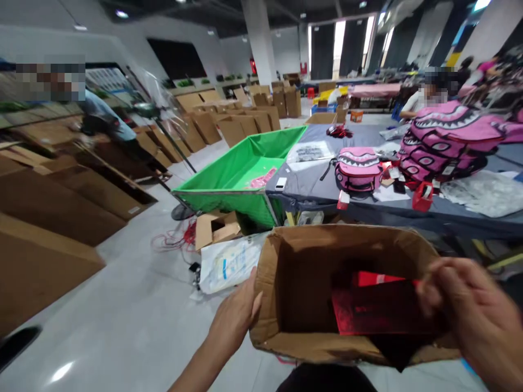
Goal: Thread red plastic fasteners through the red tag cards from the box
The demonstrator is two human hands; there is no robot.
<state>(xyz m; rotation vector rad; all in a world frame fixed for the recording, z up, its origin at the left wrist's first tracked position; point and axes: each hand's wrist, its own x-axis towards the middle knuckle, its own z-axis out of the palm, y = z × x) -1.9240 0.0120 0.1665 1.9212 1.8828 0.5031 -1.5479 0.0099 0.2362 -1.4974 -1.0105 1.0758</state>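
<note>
Left hand [235, 318] grips the left wall of one open cardboard box [302, 272]; right hand [469, 305], blurred, closes on its right rim. The box is held low in front of the person, mouth tilted toward them, long axis left to right, red packets [378, 307] inside. Beyond: one green bin [229, 174] and a grey table [310, 185] with two pink backpacks [358, 169]

I'm looking into a big packing hall or warehouse floor. Rows of flat cardboard cartons [229, 117] stand across a polished concrete floor [134, 305] under a high ceiling with a thick pillar [261, 41]. A long grey worktable [408, 207] carries pink shark-face backpacks [445, 141] with red tags [423, 196], and a green fabric bin [241, 174] stands beside it.
</note>
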